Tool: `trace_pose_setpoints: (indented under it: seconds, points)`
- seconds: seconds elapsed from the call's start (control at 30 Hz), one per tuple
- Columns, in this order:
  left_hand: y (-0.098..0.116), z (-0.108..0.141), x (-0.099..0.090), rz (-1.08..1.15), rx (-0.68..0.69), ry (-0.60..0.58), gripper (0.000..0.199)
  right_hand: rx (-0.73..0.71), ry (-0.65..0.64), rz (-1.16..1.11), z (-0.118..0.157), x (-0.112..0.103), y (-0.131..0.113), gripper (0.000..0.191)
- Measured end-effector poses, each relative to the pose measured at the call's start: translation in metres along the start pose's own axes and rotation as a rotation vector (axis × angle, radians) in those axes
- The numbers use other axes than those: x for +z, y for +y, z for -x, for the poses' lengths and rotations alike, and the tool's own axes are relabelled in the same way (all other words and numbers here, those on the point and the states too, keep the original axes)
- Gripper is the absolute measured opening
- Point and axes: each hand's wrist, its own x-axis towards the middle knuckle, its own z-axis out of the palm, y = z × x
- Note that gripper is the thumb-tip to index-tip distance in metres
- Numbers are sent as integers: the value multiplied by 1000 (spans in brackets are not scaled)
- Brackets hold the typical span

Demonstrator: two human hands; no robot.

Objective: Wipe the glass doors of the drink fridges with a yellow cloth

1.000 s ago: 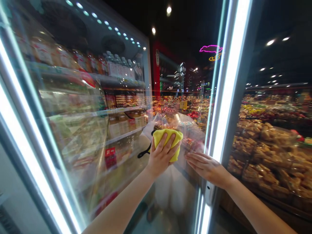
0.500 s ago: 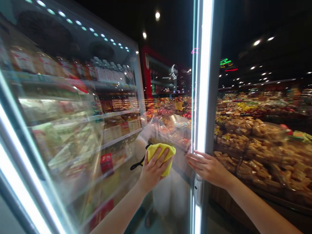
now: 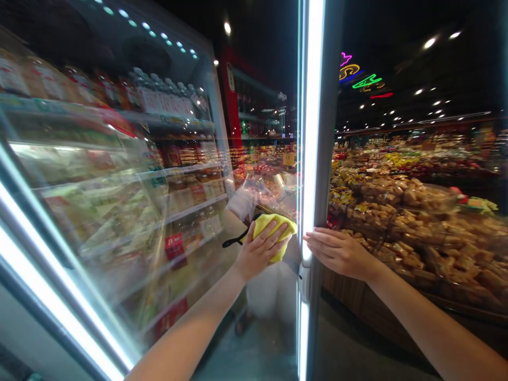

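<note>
Softly bunched, the bright yellow cloth [image 3: 278, 218] trails a black loop [image 3: 233, 242].

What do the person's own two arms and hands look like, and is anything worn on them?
The left hand and the right hand are ungloved, with no ring, watch or bracelet to be seen. Both forearms are bare, with no sleeve in view.

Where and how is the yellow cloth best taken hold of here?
The yellow cloth: probably by its broad near face, from the wearer's side, hand laid across it as the left hand does. It is a bunched pad that seems to lie against the glass door.
</note>
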Motion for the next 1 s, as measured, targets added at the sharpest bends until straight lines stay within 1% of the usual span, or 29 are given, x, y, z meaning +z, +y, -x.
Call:
trace_pose_setpoints:
  seconds: [0.07,0.13,0.2,0.23,0.27,0.33,0.37,0.43,0.5,0.57,0.63,0.7,0.77,0.8,0.87,0.93,1.0]
  points:
    - [6,-6,-1,10,4,-38,58,11,10,4,3,-4,2,24]
    - [13,-15,0,7,-35,-34,66,30,31,-2,3,-6,4,21]
    - [22,-19,6,-11,-69,-15,74,41,51,-12,2,-6,5,20]
    - [27,-17,11,-20,-71,-5,74,46,58,-16,2,-6,5,20]
    - [32,-14,15,-27,-63,3,72,48,61,-18,2,-5,5,19]
    - [39,-8,21,-32,-42,13,61,46,58,-13,2,-5,4,17]
    - [40,-6,22,-30,-32,14,55,44,54,-10,2,-5,4,17]
    - [39,-11,18,-20,-42,7,54,39,42,-11,2,-6,3,19]
    - [33,-25,10,-11,-91,13,61,47,39,-18,1,-7,3,19]
    - [29,-39,5,-14,-146,42,72,59,43,-29,1,-8,2,19]
    - [30,-41,7,-18,-162,70,77,70,44,-41,2,-9,-1,19]
    - [39,-27,17,-10,-136,78,70,81,37,-62,5,-9,-4,20]
    - [51,-3,29,20,-94,61,58,85,20,-83,9,-9,-8,21]
    - [57,10,34,47,-72,39,53,84,11,-91,11,-9,-10,21]
    - [63,30,39,117,-43,-16,51,78,-2,-108,13,-8,-13,22]
    - [57,38,36,176,-33,-46,56,88,-1,-123,11,-8,-15,23]
    - [40,38,29,164,-69,-10,58,110,9,-131,6,-7,-18,23]
